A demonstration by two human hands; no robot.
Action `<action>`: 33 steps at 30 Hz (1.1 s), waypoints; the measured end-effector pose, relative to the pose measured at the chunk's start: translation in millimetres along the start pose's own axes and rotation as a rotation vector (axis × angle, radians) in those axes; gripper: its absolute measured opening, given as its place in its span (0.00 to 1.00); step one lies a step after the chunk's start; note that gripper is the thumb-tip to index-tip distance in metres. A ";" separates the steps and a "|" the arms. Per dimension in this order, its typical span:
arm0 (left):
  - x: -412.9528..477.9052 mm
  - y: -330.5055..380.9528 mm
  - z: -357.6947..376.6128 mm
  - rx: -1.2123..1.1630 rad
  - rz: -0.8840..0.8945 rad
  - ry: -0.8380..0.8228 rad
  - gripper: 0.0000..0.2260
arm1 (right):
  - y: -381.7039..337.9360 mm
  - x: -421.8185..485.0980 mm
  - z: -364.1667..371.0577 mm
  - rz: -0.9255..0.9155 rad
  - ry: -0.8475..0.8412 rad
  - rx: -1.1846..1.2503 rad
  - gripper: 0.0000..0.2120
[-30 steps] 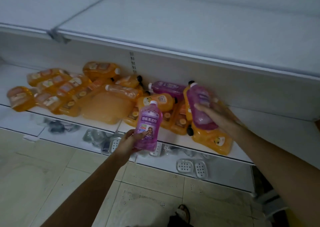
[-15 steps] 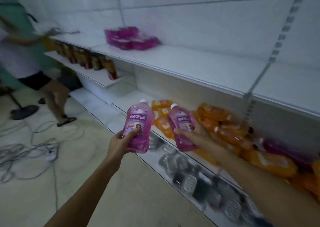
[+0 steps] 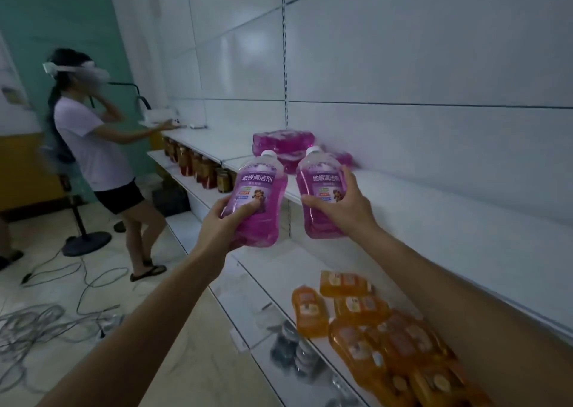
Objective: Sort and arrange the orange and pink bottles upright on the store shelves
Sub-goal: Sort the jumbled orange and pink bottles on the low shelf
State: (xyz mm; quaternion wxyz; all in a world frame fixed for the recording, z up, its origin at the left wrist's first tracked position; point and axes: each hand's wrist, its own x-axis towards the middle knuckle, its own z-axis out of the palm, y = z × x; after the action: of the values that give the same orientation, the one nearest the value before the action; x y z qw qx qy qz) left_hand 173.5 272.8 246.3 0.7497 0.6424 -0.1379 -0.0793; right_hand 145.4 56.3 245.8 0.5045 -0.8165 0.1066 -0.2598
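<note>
Two white-capped pink plastic bottles, one [image 3: 255,200] gripped in the left hand [image 3: 220,224], one [image 3: 321,194] in the right hand [image 3: 344,206], hover upright before the white metal shelf [image 3: 434,217]. Orange plastic bottles [image 3: 372,329] lie flat on the lower shelf [image 3: 279,270].

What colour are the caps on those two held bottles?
White, on both pink bottles, seen in the head view.

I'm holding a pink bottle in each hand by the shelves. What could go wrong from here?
The heap of flat-lying pink bottles crowds the white upper shelf; bottles stood against it might topple.
The left hand holds the left white-capped pink plastic bottle and the right hand the right white-capped pink plastic bottle, each one-handed; either might slip.
Grey cables on the floor: possible trip.
</note>
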 end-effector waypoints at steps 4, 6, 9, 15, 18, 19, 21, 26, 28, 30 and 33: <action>73.1 17.6 9.1 -0.019 -0.018 -0.075 0.39 | -16.4 83.7 -2.7 0.045 0.121 0.005 0.51; 106.7 25.1 11.2 0.017 0.007 -0.107 0.44 | -22.6 118.6 -4.6 0.053 0.169 -0.005 0.50; 154.5 28.4 11.8 0.049 0.033 -0.135 0.44 | -21.5 152.0 -2.0 0.108 0.223 0.001 0.50; 246.1 27.9 11.1 0.155 0.169 -0.147 0.37 | -4.0 205.9 16.5 0.158 0.289 -0.213 0.53; 303.1 33.9 8.2 0.271 0.268 -0.159 0.38 | -0.7 238.8 33.7 0.171 0.340 -0.285 0.50; 323.3 35.8 7.5 0.296 0.294 -0.161 0.36 | 0.1 250.6 39.8 0.185 0.358 -0.270 0.50; 362.3 39.8 7.2 0.344 0.335 -0.175 0.33 | 0.5 272.8 52.6 0.246 0.382 -0.225 0.49; 428.6 43.9 9.3 0.457 0.394 -0.192 0.29 | 1.0 311.9 81.2 0.466 0.384 -0.209 0.44; 443.6 44.0 11.7 0.455 0.355 -0.208 0.26 | -2.3 319.5 84.6 0.510 0.382 -0.311 0.41; 456.5 42.4 14.2 0.518 0.350 -0.244 0.20 | -6.0 320.8 85.8 0.533 0.390 -0.440 0.41; 476.7 37.6 12.6 0.589 0.379 -0.277 0.20 | -9.8 314.9 90.2 0.619 0.366 -0.620 0.35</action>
State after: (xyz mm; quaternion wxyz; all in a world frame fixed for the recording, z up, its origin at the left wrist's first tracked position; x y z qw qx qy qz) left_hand 620.0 125.9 335.0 0.5086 0.7766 -0.3713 0.0176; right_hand 457.8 -7.2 322.0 0.2638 -0.7993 0.5044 -0.1929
